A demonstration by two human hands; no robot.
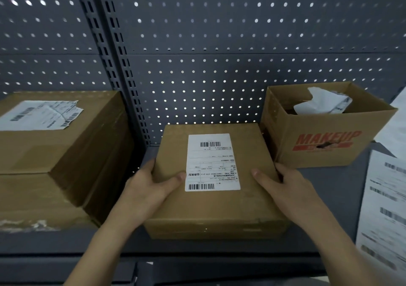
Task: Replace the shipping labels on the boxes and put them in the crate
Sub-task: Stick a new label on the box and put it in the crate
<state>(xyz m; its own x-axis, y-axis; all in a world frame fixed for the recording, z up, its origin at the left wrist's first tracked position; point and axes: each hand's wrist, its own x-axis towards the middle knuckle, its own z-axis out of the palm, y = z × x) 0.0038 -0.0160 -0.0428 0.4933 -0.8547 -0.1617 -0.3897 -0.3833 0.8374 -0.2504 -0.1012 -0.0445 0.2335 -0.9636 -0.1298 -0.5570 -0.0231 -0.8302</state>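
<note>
The left hand (153,184) and right hand (285,186) grip the cardboard box (215,211) by its sides, thumbs flat on top beside the shipping label (212,162). The box sits on the grey shelf (342,189). An uneven lift could knock the MAKEUP carton (325,136) just beside it. Both forearms reach forward, converging.

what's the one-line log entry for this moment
left hand: grips box left side | right hand: grips box right side | label: flat on box top | box: on shelf | makeup carton: open, paper inside
</note>
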